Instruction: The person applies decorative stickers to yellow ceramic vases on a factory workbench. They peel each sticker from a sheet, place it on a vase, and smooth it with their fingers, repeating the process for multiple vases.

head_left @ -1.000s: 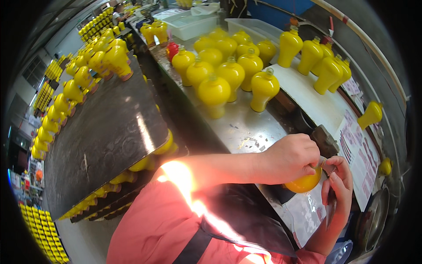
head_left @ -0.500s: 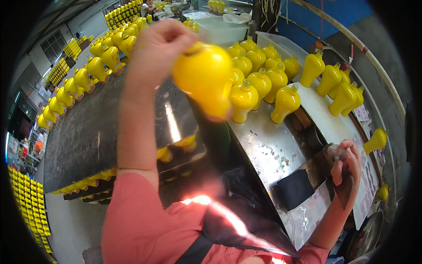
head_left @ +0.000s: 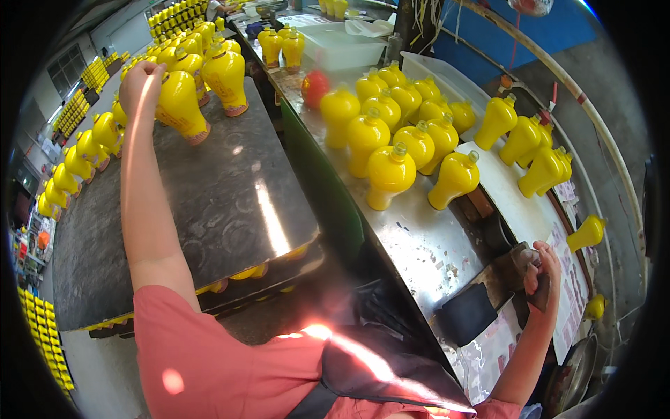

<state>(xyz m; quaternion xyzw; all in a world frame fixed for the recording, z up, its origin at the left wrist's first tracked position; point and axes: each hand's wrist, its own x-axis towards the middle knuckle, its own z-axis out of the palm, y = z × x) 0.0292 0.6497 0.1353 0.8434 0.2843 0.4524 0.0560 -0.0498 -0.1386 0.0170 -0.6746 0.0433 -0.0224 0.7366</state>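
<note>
My left hand (head_left: 142, 84) is stretched far out to the left, its fingers closed round the neck of a glossy yellow bottle (head_left: 180, 106). The bottle's patterned base is at the top of the dark board (head_left: 188, 202), beside another yellow bottle (head_left: 226, 80) with red printing. Low on the right, my right hand (head_left: 546, 276) is closed over the bench, with a dark flat piece (head_left: 539, 297) in the palm. Something greyish covers its thumb or lies against it; I cannot make out what.
Yellow bottles (head_left: 391, 174) with clear necks stand grouped on the metal bench (head_left: 419, 244). Several more (head_left: 499, 122) stand on a white board to the right. A black box (head_left: 466, 314), a red round thing (head_left: 315, 89) and a translucent tub (head_left: 342, 47) are on the bench too.
My left hand has carried the yellow bottle leftward from above the bench to the dark board, turning it from neck-high and tilted to nearly upright. My right hand has barely moved.
</note>
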